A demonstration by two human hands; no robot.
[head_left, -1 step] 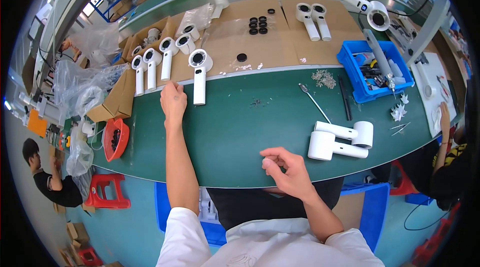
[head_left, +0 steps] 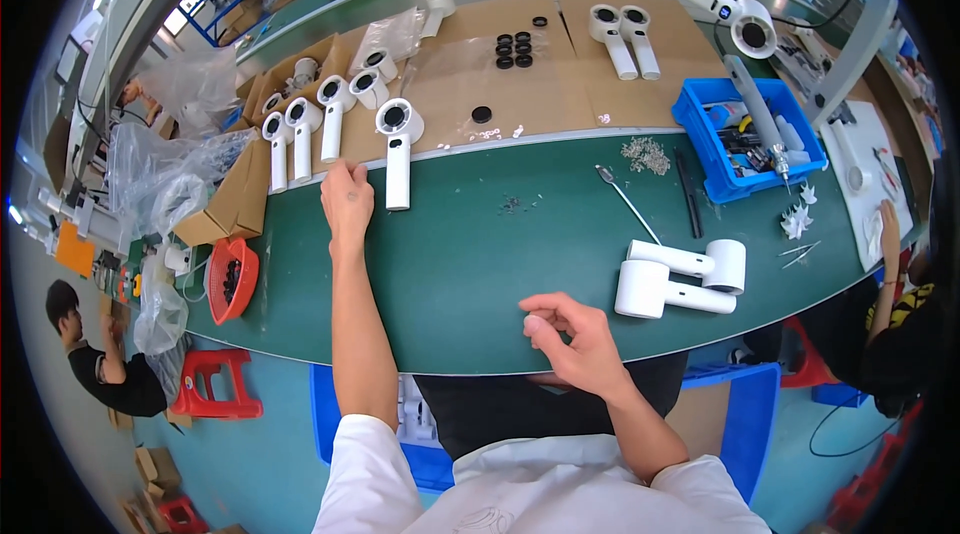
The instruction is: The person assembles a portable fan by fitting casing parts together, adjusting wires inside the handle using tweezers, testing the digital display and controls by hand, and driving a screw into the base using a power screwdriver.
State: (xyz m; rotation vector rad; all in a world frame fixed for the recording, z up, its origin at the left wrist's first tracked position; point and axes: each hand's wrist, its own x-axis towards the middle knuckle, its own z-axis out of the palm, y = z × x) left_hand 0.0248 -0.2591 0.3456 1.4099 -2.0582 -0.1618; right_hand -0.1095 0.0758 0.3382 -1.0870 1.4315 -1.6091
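Note:
My left hand (head_left: 347, 202) rests at the far edge of the green tabletop, its fingers curled under and hidden from view. Beside it, on the right, lies a white handheld fan (head_left: 398, 154) with a round head and a dark centre. The handle of another white fan (head_left: 333, 124) ends just beyond my knuckles. My right hand (head_left: 575, 339) hovers near the front edge, fingers loosely bent, thumb apart from the index finger, nothing between them. To its right, two white fans (head_left: 642, 290) lie across one another. A thin white-handled brush-like tool (head_left: 628, 204) lies behind them.
Cardboard (head_left: 560, 94) at the back bears more fans and several black round caps (head_left: 514, 50). A blue bin (head_left: 725, 189) of tools stands right, by a black stick (head_left: 689, 196) and small-parts pile (head_left: 646, 156). An orange basket (head_left: 243, 306) sits left. Co-workers sit at both sides.

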